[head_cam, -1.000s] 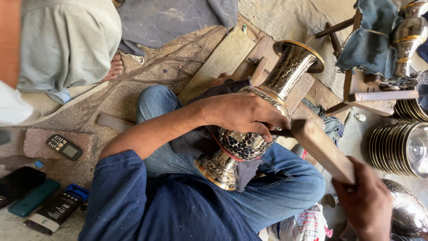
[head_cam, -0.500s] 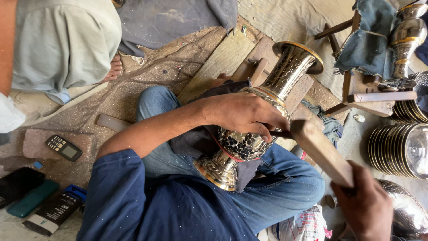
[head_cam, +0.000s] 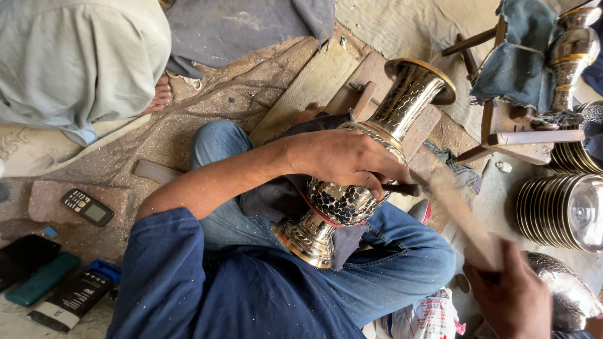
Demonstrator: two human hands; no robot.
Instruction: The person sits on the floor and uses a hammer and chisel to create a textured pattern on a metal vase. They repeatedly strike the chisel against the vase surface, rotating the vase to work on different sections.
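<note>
Across his lap the hammered brass vase [head_cam: 352, 188] lies steadied under his left hand [head_cam: 342, 160], fingers pinching a punch [head_cam: 402, 188]; the right hand [head_cam: 512, 301], clenched round the wooden mallet [head_cam: 461, 216], should strike squarely.

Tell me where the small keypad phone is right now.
In the head view, the keypad phone lies on the dusty floor at far left, beyond the person's left arm, just above the dark flat cases.
</note>
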